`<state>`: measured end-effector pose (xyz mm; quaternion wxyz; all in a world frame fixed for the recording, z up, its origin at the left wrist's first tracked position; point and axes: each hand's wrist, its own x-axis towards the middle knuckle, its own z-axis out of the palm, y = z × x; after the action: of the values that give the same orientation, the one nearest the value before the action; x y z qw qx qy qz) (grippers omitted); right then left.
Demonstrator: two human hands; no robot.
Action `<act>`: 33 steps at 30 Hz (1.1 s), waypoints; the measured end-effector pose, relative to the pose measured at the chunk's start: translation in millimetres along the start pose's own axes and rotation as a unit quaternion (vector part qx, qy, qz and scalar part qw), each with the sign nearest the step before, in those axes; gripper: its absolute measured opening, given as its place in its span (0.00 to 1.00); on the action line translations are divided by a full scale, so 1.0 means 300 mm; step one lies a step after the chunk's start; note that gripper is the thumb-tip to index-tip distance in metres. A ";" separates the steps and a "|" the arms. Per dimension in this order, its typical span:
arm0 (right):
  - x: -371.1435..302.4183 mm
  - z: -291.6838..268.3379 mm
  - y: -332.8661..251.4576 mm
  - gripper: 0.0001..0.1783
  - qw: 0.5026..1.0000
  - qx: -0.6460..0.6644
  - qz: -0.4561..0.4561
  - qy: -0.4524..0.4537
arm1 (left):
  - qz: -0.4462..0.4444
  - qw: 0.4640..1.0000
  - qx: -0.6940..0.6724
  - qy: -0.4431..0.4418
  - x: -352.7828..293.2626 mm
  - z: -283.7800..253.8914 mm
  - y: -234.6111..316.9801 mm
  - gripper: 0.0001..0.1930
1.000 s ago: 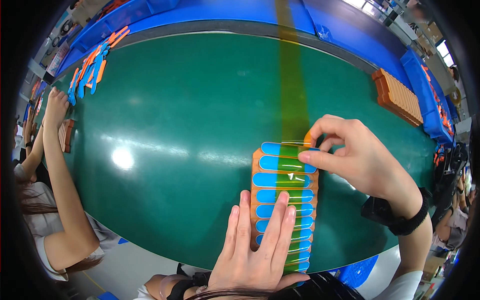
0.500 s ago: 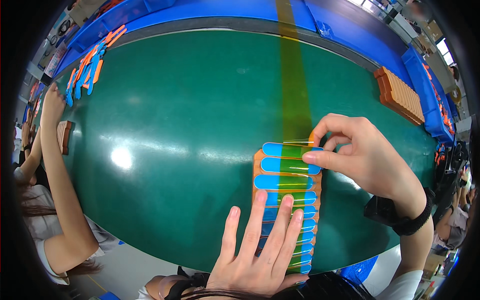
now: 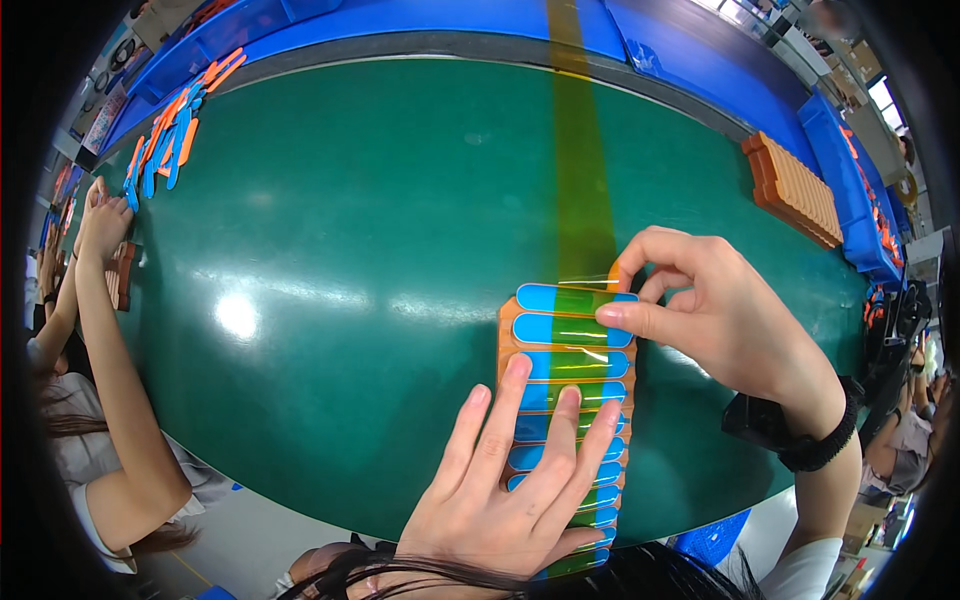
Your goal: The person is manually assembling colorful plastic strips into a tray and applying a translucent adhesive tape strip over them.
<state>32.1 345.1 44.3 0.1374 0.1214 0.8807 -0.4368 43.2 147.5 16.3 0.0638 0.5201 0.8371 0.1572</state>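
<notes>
A row of blue round-ended strips (image 3: 533,328) lies in a ridged orange-brown rack (image 3: 506,335). See-through yellow tape (image 3: 580,180) comes from the far side of the table and runs down over the strips. My left hand (image 3: 500,480) rests on the row, fingers spread and flat, with fingertips pressing the tape and strips. At the far right end of the rack is my right hand (image 3: 690,290), fingers curled. Its thumb touches the upper strips, while its index finger meets a small orange piece beside a thin bright line. What exactly it grips is unclear.
A stack of orange-brown ridged racks (image 3: 795,190) stands at right, beside a blue bin (image 3: 860,190) of orange pieces. Blue and orange strips (image 3: 175,135) are piled at far left. Another person's arm (image 3: 110,350) reaches in there, near another rack (image 3: 124,275). The table (image 3: 330,200) is green.
My left hand has slid slightly farther up the row, onto the third strip. My right hand stays at the same end of the rack. The other person's hands have come together.
</notes>
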 end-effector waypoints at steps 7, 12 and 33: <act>-0.002 -0.009 0.025 0.14 0.997 0.037 -0.060 -0.039 | 0.004 1.000 0.017 -0.002 0.007 0.001 -0.007 0.35; -0.009 -0.005 0.015 0.16 0.998 0.029 -0.045 -0.043 | 0.005 1.000 0.009 0.008 0.006 0.001 -0.006 0.34; -0.022 0.047 -0.001 0.24 0.999 -0.031 0.008 0.010 | 0.011 1.000 0.018 0.010 0.007 0.011 -0.007 0.31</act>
<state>40.1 333.0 38.6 0.1357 0.1290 0.8939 -0.4073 41.5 149.1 12.6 0.0448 0.5287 0.8347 0.1477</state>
